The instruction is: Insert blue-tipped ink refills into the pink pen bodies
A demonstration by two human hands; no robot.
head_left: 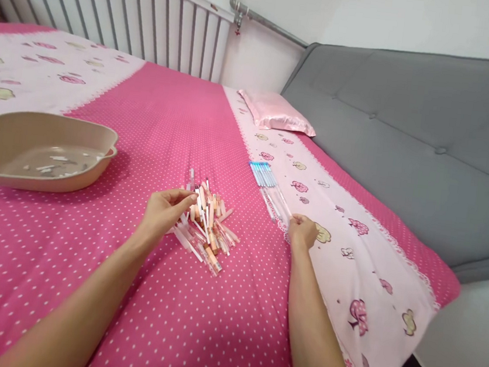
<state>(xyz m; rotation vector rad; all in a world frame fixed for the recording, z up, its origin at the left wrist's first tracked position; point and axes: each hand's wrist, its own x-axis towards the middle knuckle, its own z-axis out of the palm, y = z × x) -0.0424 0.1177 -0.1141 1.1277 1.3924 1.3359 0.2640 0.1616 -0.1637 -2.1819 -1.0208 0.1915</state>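
Note:
A loose pile of pink and white pens (208,226) lies on the pink dotted bedsheet (180,129). My left hand (164,212) rests at the pile's left edge, fingers pinched round one of the pens at its top. A neat row of clear pens with blue caps (269,189) lies to the right. My right hand (302,231) sits at the near end of that row, fingers curled and touching the pens' ends.
A beige plastic basin (40,151) with a few small bits inside stands at the left. A pink satin pillow (274,112) lies at the head of the bed. A grey padded headboard (408,143) runs along the right. A white radiator (126,14) lines the far wall.

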